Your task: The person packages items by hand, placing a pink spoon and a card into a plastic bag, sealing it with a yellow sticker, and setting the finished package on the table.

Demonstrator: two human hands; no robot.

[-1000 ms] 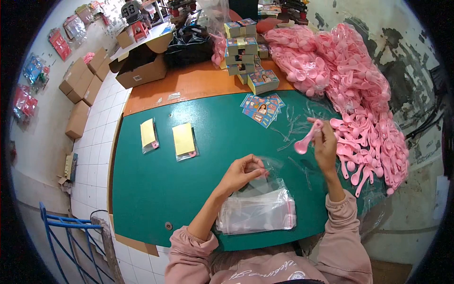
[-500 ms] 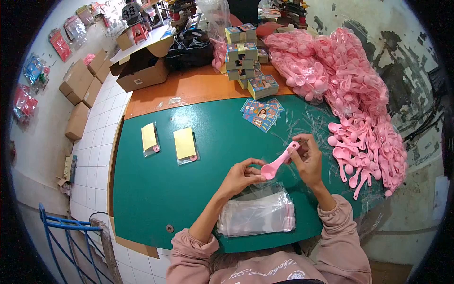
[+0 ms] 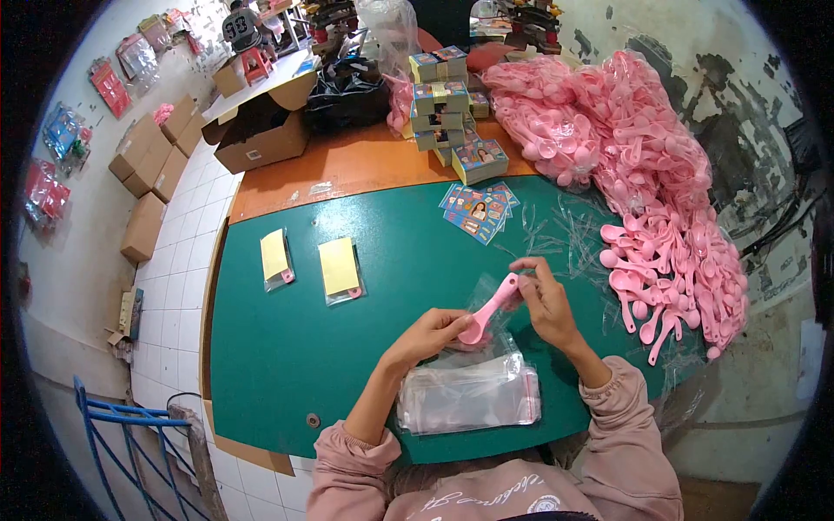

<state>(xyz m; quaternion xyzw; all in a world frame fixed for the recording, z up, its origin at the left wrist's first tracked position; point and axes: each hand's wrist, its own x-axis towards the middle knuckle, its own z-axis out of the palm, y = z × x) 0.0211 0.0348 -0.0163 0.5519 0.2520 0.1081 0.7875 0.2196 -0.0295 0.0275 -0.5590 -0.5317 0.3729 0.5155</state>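
A pink plastic spoon (image 3: 493,310) is held up over the table, bowl toward the left and handle rising to the right. My left hand (image 3: 432,336) is closed on its bowl, thumb on top. At the holed end of the handle, the fingers of my right hand (image 3: 549,306) pinch the spoon. Thin clear plastic shows behind and around the spoon. Just below both hands lies a stack of clear plastic bags (image 3: 469,399), near the table's front edge.
Two clear packets with yellow cards, one packet (image 3: 339,267) nearer, lie on the green table (image 3: 287,365). Loose pink spoons (image 3: 665,286) and bagged ones (image 3: 643,130) heap at right. Printed cards (image 3: 478,211) lie before banded card stacks (image 3: 443,104). Plastic scraps (image 3: 565,230) lie beside the spoons.
Both hands have moved down and left with the spoon, closer to the bag stack. The spoon's handle now points more steeply upward, and clear plastic shows behind it.
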